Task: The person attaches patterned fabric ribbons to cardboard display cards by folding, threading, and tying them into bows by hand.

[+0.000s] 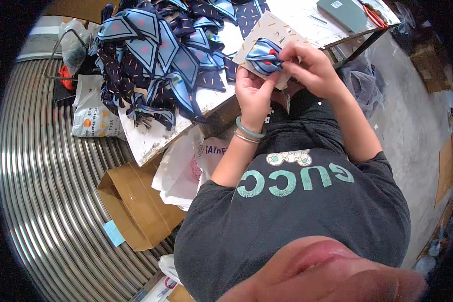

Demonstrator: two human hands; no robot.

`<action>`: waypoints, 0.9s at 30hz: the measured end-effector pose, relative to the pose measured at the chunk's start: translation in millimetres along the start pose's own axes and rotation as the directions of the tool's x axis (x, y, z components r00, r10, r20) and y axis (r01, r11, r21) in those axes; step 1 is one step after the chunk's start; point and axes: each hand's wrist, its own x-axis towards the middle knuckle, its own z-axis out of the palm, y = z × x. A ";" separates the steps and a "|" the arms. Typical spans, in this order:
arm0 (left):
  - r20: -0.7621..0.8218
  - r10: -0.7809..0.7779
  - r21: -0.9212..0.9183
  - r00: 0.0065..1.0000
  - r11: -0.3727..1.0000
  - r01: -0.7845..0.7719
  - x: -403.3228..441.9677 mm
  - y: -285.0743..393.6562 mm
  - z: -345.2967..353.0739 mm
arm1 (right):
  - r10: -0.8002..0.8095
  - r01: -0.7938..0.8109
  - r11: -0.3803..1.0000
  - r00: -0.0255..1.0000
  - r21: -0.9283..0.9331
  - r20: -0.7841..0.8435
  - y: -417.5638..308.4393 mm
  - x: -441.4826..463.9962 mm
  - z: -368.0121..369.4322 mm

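Observation:
My left hand (255, 95), with a pale green bangle and a metal bangle at the wrist, grips a white card (267, 26) by its lower edge, the thumb on the front. The card is tilted and printed with small orange dashes. Against it lies a folded light-blue scarf (260, 53) with navy edging and a red patch. My right hand (309, 68) is closed at the scarf's right end, thumb and fingers pinched together there. The fingertips partly hide what they hold. Beside the card, a heap of navy and light-blue scarves (186, 63) spreads over the white table (142, 142).
A grey-green box (341, 14) and red-handled scissors (375, 17) lie at the table's far right. Below its left edge are a white plastic bag (178, 168) and an open cardboard box (136, 206). A ribbed metal shutter (45, 176) stands left; another carton (428, 65) sits right.

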 end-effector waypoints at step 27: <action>0.128 -0.404 -0.528 0.906 0.745 0.407 4.8 16.4 -5.4 | 0.334 -0.218 0.680 0.942 0.700 -0.032 26.4 -23.1 12.0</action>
